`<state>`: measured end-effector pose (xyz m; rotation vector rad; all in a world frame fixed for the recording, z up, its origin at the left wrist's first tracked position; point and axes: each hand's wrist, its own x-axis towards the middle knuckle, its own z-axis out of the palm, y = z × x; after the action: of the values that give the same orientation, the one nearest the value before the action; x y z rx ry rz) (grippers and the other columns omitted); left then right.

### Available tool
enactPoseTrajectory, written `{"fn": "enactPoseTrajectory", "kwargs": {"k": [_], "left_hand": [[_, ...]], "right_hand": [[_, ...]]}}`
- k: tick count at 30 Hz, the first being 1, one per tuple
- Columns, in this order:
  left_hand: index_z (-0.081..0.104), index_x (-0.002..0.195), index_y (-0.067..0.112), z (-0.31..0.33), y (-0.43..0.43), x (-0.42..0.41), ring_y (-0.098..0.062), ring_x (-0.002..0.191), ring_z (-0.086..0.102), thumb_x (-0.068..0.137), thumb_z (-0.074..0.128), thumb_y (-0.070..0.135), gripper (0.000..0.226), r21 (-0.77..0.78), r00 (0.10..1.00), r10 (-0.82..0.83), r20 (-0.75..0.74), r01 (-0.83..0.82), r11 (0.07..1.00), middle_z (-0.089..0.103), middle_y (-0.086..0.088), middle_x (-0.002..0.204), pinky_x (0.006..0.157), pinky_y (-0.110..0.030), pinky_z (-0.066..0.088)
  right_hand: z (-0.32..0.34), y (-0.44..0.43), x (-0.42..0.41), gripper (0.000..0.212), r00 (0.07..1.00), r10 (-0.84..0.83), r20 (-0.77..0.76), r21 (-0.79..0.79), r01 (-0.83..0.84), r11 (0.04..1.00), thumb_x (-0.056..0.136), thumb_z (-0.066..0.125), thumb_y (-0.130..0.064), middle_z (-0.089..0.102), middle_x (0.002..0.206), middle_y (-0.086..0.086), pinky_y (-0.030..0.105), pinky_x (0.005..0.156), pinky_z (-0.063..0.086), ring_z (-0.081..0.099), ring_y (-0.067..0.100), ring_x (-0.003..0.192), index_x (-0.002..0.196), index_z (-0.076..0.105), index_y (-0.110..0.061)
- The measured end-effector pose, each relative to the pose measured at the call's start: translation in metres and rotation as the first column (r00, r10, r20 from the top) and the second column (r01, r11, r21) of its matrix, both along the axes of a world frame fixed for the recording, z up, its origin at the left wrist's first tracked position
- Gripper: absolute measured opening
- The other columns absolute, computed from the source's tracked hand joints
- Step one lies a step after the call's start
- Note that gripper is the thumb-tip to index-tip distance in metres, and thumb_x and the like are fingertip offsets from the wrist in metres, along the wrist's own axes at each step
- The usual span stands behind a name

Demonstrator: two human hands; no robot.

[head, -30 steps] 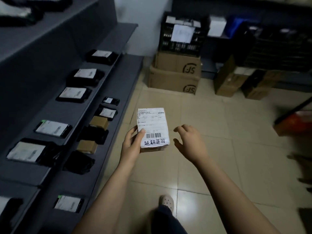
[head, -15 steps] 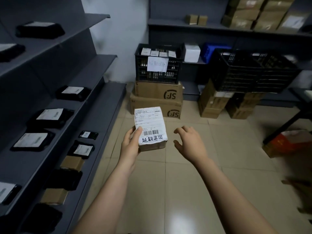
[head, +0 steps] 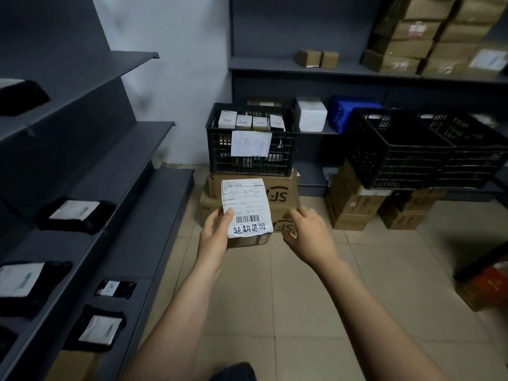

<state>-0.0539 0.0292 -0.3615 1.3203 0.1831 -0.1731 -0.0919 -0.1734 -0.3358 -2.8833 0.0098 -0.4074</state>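
Note:
My left hand grips a small cardboard parcel by its left edge, thumb on top. A white shipping label with a barcode and handwritten black characters covers the parcel's upper face. My right hand hovers just right of the parcel, fingers loosely curled, holding nothing and not touching it. Straight ahead a black plastic crate with a handwritten paper sign holds several small labelled boxes.
Grey shelving runs along the left with black labelled parcels on it. The crate stands on two stacked cardboard boxes. More black crates, cartons and a back shelf lie to the right. Tiled floor spreads ahead.
The view has lifted and come closer to the black crate and back shelves. The parcel stays in my left hand and my right hand stays beside it.

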Motion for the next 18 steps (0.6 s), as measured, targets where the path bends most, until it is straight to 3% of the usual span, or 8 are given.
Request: {"fn": "enactPoseTrajectory", "kwargs": {"k": [6, 10, 18], "left_hand": [[0.055, 0.131, 0.029, 0.022, -0.016, 0.147, -0.014, 0.107, 0.066, 0.086, 0.067, 0.046, 0.049, 0.015, 1.000, -0.024, 0.017, 0.024, 1.000, 0.071, 0.005, 0.114, 0.102, -0.046, 0.047], [0.055, 0.131, 0.032, 0.020, -0.039, 0.230, -0.014, 0.108, 0.066, 0.068, 0.072, 0.061, 0.072, 0.027, 1.000, -0.016, -0.005, 0.016, 1.000, 0.071, 0.007, 0.115, 0.103, -0.049, 0.047], [0.040, 0.139, 0.040, 0.021, -0.110, 0.396, -0.016, 0.105, 0.067, 0.084, 0.069, 0.048, 0.063, -0.013, 0.995, 0.097, -0.001, -0.097, 0.995, 0.069, 0.005, 0.118, 0.095, -0.053, 0.050]], "right_hand": [[0.018, -0.018, 0.132, 0.035, 1.000, -0.031, -0.001, 0.030, 0.031, 0.999, 0.084, 0.065, -0.025, 0.058, 0.111, 0.007, 0.036, 0.084, 0.039, 0.051, 0.028, 0.102, 0.116, 0.059, -0.013], [0.017, -0.041, 0.221, 0.029, 0.999, -0.030, 0.016, 0.069, 0.029, 0.997, 0.084, 0.064, -0.024, 0.059, 0.109, 0.004, 0.034, 0.083, 0.040, 0.052, 0.026, 0.100, 0.112, 0.061, -0.015], [0.016, -0.095, 0.407, 0.033, 0.995, 0.103, 0.011, 0.195, -0.104, 0.975, 0.088, 0.062, -0.022, 0.059, 0.112, 0.004, 0.034, 0.089, 0.044, 0.052, 0.024, 0.107, 0.121, 0.059, -0.015]]}}
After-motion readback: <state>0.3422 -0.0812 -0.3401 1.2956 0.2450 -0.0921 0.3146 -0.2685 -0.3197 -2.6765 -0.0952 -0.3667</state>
